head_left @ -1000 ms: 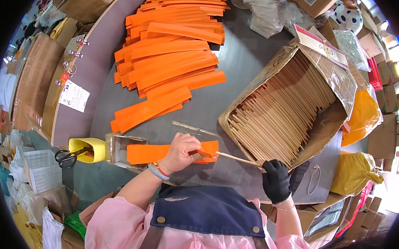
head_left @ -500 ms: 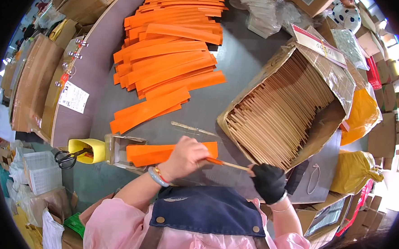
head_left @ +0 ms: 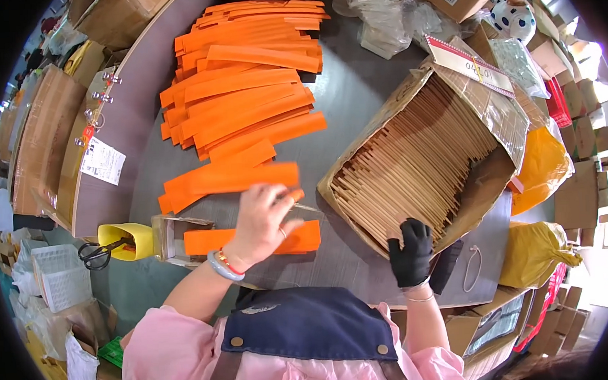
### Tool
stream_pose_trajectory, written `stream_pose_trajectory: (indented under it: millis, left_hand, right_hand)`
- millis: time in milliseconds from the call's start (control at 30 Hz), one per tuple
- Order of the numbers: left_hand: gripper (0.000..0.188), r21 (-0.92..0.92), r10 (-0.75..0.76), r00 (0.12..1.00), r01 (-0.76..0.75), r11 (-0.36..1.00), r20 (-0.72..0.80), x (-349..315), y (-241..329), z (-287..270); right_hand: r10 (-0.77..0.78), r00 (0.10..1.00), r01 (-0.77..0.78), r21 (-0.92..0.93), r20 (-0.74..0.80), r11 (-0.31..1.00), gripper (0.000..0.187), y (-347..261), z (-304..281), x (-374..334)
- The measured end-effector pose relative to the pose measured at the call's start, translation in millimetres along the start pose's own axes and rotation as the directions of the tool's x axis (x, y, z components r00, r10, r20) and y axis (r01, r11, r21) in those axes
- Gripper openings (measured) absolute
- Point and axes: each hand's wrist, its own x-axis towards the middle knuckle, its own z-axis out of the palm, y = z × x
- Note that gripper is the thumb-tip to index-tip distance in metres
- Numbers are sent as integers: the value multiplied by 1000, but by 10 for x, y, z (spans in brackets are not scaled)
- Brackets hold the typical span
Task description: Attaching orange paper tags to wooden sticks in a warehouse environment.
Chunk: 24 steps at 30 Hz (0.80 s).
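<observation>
Blurred orange strip point(head_left: 245, 177): left of the frame's centre, just below the big pile, touching or just beside the left hand's fingertips.
Left hand point(head_left: 259, 221): bare, at the centre, over the right part of the short orange stack point(head_left: 306, 236); fingers bent and blurred, so I cannot tell whether they are clamped on the strip.
Bracelets point(head_left: 225, 264): around the left wrist.
Right hand point(head_left: 411, 252): right of centre, in a black glove point(head_left: 410, 272), at the near edge of the stick box; fingertips apart, nothing visible between them.
Sticks point(head_left: 413, 167): thin, wooden, packed side by side in the cardboard box point(head_left: 488, 195) at right.
Big orange pile point(head_left: 251, 96): overlapping strips, upper middle, on the grey table point(head_left: 356, 129).
Scissors point(head_left: 95, 254): black-handled, in the yellow holder point(head_left: 142, 241) at left.
Plastic bags point(head_left: 381, 24): clear, upper right of centre.
</observation>
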Motion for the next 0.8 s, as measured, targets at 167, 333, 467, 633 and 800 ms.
stream_pose_trajectory:
  millis: [167,333,467,633,800]
  left_hand:
    - [37,-235,-66,954,139,962,294,-421,-139,313]
    - [33,-309,-62,996,79,948,63,-460,-152,379]
    - [35,-264,-56,989,91,960,136,-489,-193,383]
    - [44,-312,-48,998,61,948,49,-440,-167,363]
    - [38,-352,-51,991,91,932,120,-488,-208,361]
  right_hand:
    - [-97,991,117,-243,90,963,20,203,32,-47]
    - [-40,989,81,-305,140,949,19,117,87,11]
    - [42,972,39,-339,230,940,26,127,139,6]
    - [-91,985,147,-433,148,889,20,137,160,42]
    - [-64,984,137,-475,167,869,18,142,200,47]
